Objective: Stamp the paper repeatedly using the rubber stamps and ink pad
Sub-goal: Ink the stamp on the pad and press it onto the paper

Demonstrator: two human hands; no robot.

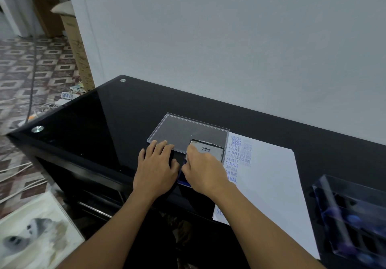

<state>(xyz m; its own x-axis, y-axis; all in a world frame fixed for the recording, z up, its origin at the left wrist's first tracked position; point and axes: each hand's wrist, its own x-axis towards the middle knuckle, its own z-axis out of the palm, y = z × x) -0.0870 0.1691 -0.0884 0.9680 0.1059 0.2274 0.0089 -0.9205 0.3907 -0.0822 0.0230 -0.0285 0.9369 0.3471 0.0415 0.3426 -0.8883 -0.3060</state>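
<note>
Ink pad point(208, 150) lid edge pinched by the right grip point(203, 170)

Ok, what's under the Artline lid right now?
Only a blue edge, apparently the ink pad, shows below the tilted Artline lid, which the right hand grips. The rest is hidden by the lid, that hand and the left hand.
</note>
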